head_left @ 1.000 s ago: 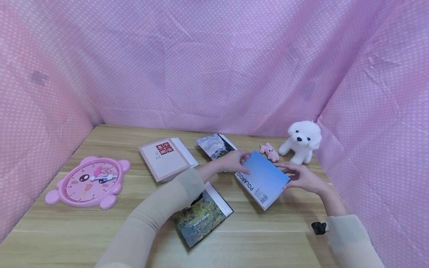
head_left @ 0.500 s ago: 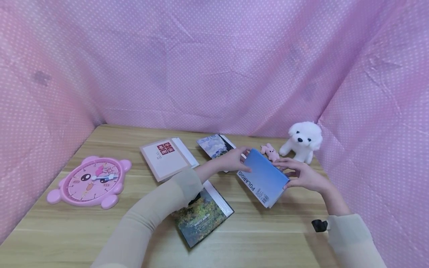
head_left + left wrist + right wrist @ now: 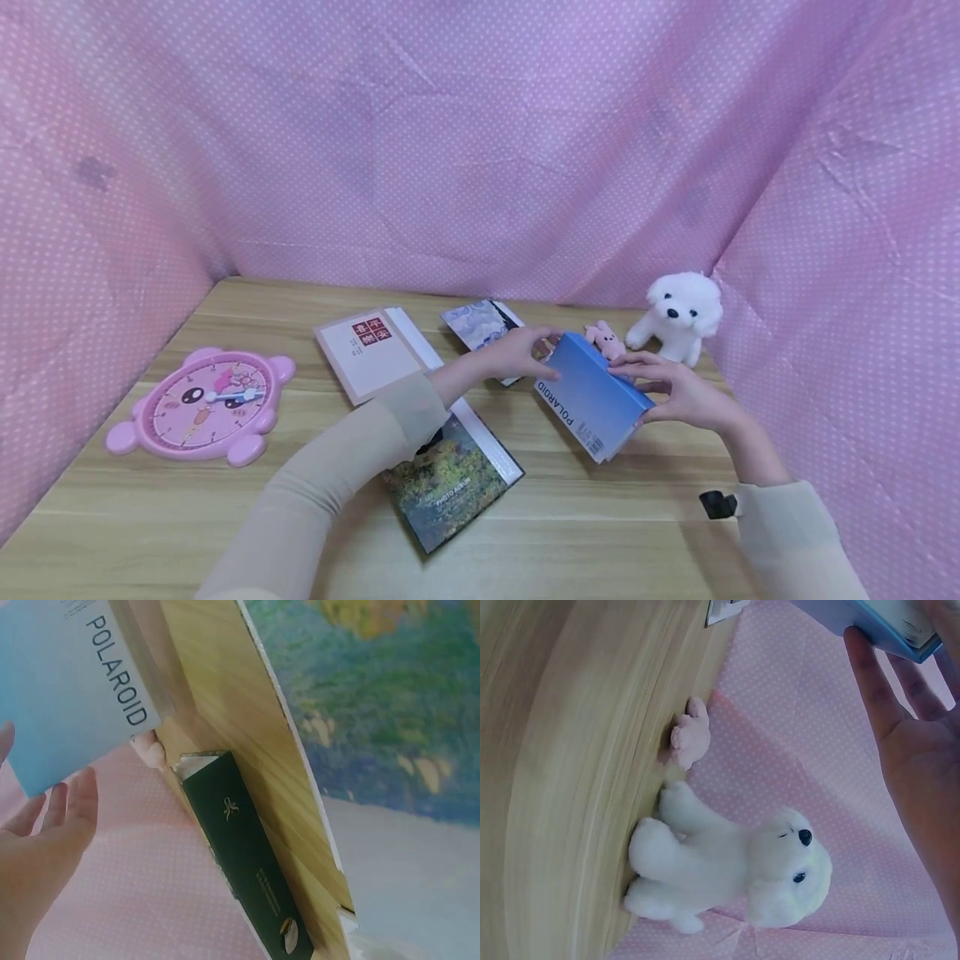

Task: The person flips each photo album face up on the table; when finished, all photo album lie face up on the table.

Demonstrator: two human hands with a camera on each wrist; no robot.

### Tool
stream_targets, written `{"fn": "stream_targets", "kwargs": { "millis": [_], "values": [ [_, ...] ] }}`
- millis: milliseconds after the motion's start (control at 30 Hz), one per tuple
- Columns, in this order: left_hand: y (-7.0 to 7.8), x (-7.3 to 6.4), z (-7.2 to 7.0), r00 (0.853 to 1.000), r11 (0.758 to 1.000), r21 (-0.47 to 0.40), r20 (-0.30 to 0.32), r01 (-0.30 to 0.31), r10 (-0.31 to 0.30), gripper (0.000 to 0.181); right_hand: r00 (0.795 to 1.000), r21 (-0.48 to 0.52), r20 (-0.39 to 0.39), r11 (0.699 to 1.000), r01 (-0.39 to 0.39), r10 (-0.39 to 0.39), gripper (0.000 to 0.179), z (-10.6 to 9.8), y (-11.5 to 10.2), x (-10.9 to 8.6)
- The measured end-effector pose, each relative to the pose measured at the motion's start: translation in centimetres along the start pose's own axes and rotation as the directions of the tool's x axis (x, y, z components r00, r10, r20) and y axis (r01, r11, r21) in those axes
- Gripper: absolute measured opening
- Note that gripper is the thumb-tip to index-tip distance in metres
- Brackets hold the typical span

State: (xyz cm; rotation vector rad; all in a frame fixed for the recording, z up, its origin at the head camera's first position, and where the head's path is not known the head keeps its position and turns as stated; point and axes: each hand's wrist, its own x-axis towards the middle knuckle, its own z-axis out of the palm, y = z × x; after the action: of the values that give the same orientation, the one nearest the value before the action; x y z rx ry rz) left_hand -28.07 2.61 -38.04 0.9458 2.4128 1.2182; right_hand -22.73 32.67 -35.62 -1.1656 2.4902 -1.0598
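A blue photo album point(image 3: 588, 392) marked POLAROID is held above the table between both hands, tilted so that its blue spine faces up and away. My left hand point(image 3: 517, 354) grips its left end, thumb on the cover and fingers behind the spine side. At its right end, my right hand point(image 3: 686, 396) pinches with the thumb near the lower edge and fingers along the spine. Page edges show at the album's end in the right wrist view, beside the right hand point(image 3: 922, 750). The left wrist view has the left hand's fingers point(image 3: 79, 802) at the blue cover's edge.
A painted album point(image 3: 480, 321), a pale album point(image 3: 371, 354) and a PHOTO ALBUM point(image 3: 457, 492) lie on the wooden table point(image 3: 570, 533). Behind the hands are a small pink plush point(image 3: 606, 340) and a white plush dog point(image 3: 678, 312). A pink clock point(image 3: 206, 408) lies left.
The blue album has tilted, its front cover turning toward me and its spine coming into view on top. Both hands keep their hold and have shifted only slightly.
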Motion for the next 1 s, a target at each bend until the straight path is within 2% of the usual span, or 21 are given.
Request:
{"fn": "stream_targets", "kwargs": {
  "millis": [100, 300, 400, 567, 767, 1000],
  "values": [
    [-0.1, 0.0, -0.3, 1.000, 0.999, -0.028, 0.009, -0.018, 0.018, 0.074, 1.000, -0.033, 0.011, 0.999, -0.003, 0.004, 0.069, 0.0, -0.2, 0.0],
    [-0.7, -0.3, -0.3, 0.999, 0.997, -0.074, 0.042, -0.021, 0.024, 0.072, 1.000, -0.187, 0.022, 0.982, 0.023, -0.019, 0.068, 0.3, -0.4, 0.2],
    [-0.9, -0.4, -0.3, 0.999, 0.994, -0.104, 0.051, -0.014, 0.019, 0.073, 0.999, -0.206, 0.022, 0.978, 0.043, -0.039, 0.069, 0.5, -0.5, 0.4],
    [-1.3, -0.7, -0.3, 0.997, 0.981, -0.193, 0.070, -0.001, 0.014, 0.068, 0.999, -0.175, 0.029, 0.983, 0.045, -0.040, 0.069, 1.1, -0.7, 0.6],
    [-1.7, -1.1, -0.2, 0.998, 0.976, -0.217, 0.066, 0.008, 0.007, 0.067, 0.999, -0.113, 0.028, 0.993, 0.043, -0.040, 0.070, 1.9, -0.8, 0.8],
    [-1.7, -1.3, -0.3, 1.000, 0.992, -0.124, 0.030, -0.001, 0.005, 0.061, 0.998, -0.040, 0.048, 0.999, -0.028, 0.030, 0.074, 2.6, -0.5, 0.7]
  ]
}}
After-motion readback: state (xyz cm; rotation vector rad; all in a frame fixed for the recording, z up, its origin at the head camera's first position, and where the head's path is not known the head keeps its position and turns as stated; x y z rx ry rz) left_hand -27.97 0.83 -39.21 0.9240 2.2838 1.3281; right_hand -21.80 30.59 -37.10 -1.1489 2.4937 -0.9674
